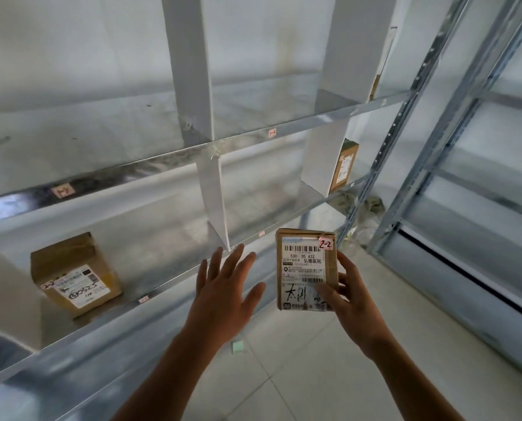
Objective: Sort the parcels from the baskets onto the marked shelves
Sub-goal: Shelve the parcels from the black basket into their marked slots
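Note:
My right hand [349, 294] grips a small brown parcel [302, 262] upright in front of the metal shelves; its white label carries a red-edged tag reading 2-2. My left hand [223, 290] hovers open beside it, fingers spread, touching nothing. A bigger brown parcel [76, 273], also marked 2-2, lies on the second shelf [168, 288] at the left, above a small tag [143, 299] on the shelf edge. Another brown parcel [345, 165] stands in the right compartment of that shelf level.
White dividers [214, 202] split the shelves into compartments, and the upper shelf [162, 161] bears small tags on its edge. A second metal rack [466, 177] stands at the right. Crumpled plastic [369, 214] lies on the tiled floor, and a green scrap [238, 347] lies below my hands.

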`<state>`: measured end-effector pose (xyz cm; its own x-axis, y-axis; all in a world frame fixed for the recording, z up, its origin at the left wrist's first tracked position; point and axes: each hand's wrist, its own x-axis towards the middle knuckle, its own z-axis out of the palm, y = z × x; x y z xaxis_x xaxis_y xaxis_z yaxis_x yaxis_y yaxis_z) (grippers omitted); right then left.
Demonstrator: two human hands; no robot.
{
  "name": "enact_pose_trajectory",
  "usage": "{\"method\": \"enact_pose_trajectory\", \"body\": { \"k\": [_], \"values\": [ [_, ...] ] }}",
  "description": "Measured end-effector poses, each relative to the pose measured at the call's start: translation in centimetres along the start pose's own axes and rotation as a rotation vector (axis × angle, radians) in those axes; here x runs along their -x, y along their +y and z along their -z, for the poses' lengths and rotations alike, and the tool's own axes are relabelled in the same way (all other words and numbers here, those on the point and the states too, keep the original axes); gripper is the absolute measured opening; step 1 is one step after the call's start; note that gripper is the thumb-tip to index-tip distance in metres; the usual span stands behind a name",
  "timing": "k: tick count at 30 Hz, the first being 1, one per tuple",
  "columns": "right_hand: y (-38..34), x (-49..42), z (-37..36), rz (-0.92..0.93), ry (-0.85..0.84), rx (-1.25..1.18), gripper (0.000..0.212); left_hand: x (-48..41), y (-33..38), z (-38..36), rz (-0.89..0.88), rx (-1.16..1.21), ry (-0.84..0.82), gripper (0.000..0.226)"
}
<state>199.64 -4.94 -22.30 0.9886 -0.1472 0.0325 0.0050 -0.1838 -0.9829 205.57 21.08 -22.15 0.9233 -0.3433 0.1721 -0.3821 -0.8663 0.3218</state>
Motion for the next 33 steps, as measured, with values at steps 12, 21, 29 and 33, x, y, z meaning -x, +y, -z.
{"method": "enact_pose_trajectory", "body": {
  "k": [12, 21, 29, 33],
  "values": [
    [0.2, -7.4, 3.7, 0.016, 0.111, 0.013, 0.075, -10.5, 2.4, -1.0, -0.113, 0.051, -0.004, 0.064],
    [3.2, -10.4, 13.0, 0.013, 0.109, -0.028, 0.078, -15.7, 10.2, -4.8, -0.127, 0.019, -0.034, 0.066],
    [5.0, -15.3, 22.9, 0.031, -0.022, -0.043, 0.078, -19.0, 17.9, -8.3, -0.014, -0.042, -0.025, 0.069],
    [7.0, -17.8, 24.0, -0.009, -0.123, -0.092, 0.071, -18.0, 18.9, -9.9, 0.118, -0.037, -0.03, 0.069]
  ]
}}
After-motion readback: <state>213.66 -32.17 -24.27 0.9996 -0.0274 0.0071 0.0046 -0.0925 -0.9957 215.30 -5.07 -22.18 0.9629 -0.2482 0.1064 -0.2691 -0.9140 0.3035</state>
